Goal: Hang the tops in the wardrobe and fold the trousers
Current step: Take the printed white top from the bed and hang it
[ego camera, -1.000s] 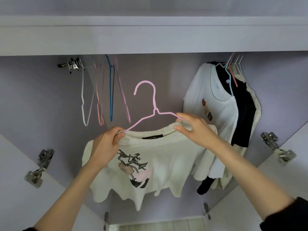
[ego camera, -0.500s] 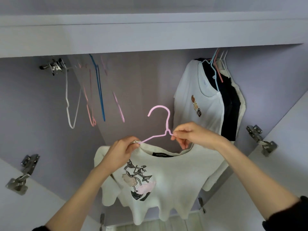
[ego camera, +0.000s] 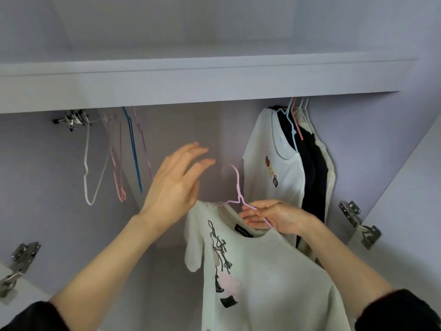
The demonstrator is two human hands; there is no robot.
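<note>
A cream T-shirt [ego camera: 262,278] with a dark and pink print hangs from a pink wire hanger [ego camera: 237,187] in front of the open wardrobe. My right hand [ego camera: 274,217] pinches the hanger's right arm at the shirt's collar. My left hand [ego camera: 176,185] is raised to the left of the hanger hook, fingers spread, holding nothing. The hook is free in the air, below the shelf, and is on no rail.
Several tops [ego camera: 281,163], white, black and cream, hang at the right under the shelf [ego camera: 191,77]. Several bare wire hangers [ego camera: 112,158] hang at the left near a metal bracket [ego camera: 71,119]. Door hinges [ego camera: 358,223] sit on both open doors.
My left hand let go of the hanger's left shoulder and rose, fingers spread. The shirt swung to the right and now hangs from my right hand alone. The camera tilted upward.
</note>
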